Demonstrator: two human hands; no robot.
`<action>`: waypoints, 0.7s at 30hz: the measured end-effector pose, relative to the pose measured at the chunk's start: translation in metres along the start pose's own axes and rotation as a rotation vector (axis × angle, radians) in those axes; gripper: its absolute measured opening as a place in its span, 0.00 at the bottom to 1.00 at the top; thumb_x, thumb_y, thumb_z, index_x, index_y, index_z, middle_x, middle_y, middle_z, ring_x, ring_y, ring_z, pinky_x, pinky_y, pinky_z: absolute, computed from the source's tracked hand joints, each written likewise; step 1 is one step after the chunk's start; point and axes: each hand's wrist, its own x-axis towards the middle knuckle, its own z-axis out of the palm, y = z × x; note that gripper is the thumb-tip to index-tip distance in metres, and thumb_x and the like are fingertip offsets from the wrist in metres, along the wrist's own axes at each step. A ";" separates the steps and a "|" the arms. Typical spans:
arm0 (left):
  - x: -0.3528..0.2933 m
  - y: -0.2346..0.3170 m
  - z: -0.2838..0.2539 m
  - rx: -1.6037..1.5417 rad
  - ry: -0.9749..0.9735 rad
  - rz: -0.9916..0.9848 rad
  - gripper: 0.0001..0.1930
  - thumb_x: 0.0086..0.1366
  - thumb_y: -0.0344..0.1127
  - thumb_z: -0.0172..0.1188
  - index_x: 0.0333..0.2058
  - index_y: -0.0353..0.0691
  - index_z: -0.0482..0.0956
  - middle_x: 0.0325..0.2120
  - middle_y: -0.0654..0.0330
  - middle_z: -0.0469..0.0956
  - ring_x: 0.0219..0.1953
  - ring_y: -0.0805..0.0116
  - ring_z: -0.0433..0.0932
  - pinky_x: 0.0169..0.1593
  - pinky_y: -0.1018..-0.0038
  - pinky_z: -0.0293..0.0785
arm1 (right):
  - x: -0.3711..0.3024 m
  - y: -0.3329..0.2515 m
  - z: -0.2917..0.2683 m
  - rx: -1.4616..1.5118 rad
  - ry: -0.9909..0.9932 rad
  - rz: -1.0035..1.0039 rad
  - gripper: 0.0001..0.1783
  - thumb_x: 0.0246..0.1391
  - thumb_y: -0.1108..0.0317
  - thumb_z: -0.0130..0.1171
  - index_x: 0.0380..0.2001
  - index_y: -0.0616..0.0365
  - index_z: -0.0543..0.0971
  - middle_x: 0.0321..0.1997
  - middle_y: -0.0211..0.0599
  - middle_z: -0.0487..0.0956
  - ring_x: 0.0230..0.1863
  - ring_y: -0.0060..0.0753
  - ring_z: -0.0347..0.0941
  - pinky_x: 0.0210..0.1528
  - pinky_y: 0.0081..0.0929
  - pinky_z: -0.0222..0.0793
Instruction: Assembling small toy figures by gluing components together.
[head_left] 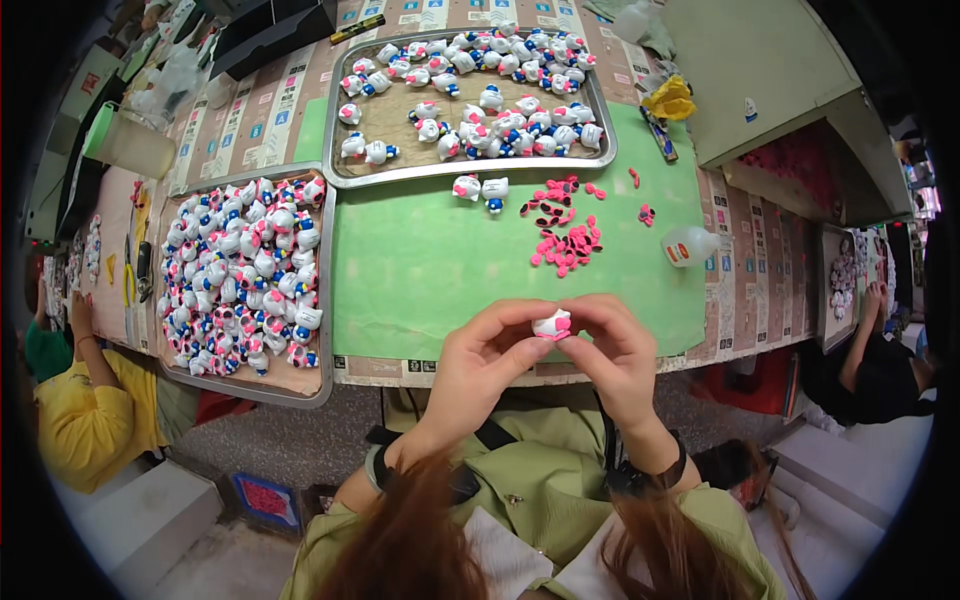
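Head view shows the left hand (478,362) and right hand (618,352) together pinching a small white figurine (551,324) with a pink bow piece, each grip closed on it just below the green mat (420,270). Seemingly the bow is being pressed on, which calls for steady fingertip pressure. Above the mat on the surface sits a metal tray (330,160) of figurines, another tray (325,380) lies left of it, and loose pink bows (563,245) rest on the mat.

Both forearms are raised from below; left hand (480,358) and right hand (618,352) are brought together, fingers (520,315) pinched closed
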 end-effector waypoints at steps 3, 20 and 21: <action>-0.001 -0.003 -0.002 0.209 0.002 0.156 0.12 0.53 0.24 0.54 0.38 0.34 0.73 0.36 0.59 0.73 0.38 0.72 0.71 0.41 0.79 0.67 | -0.002 0.002 -0.003 0.242 -0.028 0.176 0.11 0.39 0.82 0.56 0.31 0.67 0.74 0.33 0.38 0.72 0.32 0.25 0.69 0.33 0.19 0.64; -0.004 -0.003 -0.002 0.297 0.003 0.302 0.14 0.50 0.23 0.56 0.38 0.34 0.73 0.37 0.54 0.73 0.39 0.68 0.72 0.42 0.76 0.68 | -0.003 -0.011 -0.001 0.239 -0.013 0.164 0.11 0.41 0.80 0.56 0.32 0.66 0.75 0.33 0.39 0.74 0.34 0.25 0.69 0.34 0.20 0.66; -0.004 -0.001 -0.002 0.304 -0.003 0.300 0.14 0.50 0.23 0.56 0.39 0.34 0.73 0.38 0.54 0.72 0.40 0.68 0.72 0.42 0.76 0.67 | -0.003 -0.013 -0.002 0.213 -0.015 0.159 0.12 0.41 0.80 0.56 0.33 0.66 0.75 0.33 0.39 0.74 0.34 0.26 0.69 0.35 0.20 0.66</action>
